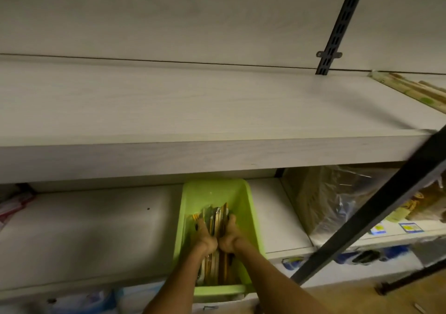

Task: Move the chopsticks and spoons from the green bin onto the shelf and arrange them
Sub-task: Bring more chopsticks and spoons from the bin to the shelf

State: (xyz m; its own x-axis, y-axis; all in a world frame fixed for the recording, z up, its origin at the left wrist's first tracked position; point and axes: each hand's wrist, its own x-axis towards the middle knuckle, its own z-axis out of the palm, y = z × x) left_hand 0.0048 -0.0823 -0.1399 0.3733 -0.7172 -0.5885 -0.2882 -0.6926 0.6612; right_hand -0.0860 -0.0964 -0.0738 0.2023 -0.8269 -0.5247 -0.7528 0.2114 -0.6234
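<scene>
Left hand [207, 237] and right hand [228, 235] sit side by side inside the green bin [190, 207], fingers curled around one bundle of chopsticks and spoons [218, 217] — both gripping it from either side. The bin rests on the lower shelf [96, 236]. Upper shelf [169, 110] — pale wood, with packaged chopsticks [415, 91] at far right.

A pale wood-grain wall [193, 11] rises behind, with a black slotted rail [337, 26] fixed upright on it at the right. A dark metal post [376, 207] slants across the lower right in front of plastic-wrapped boxes [333, 200] on a lower white board [84, 236]. Brown floor [362, 299] shows at the bottom right, and the light is dim.
</scene>
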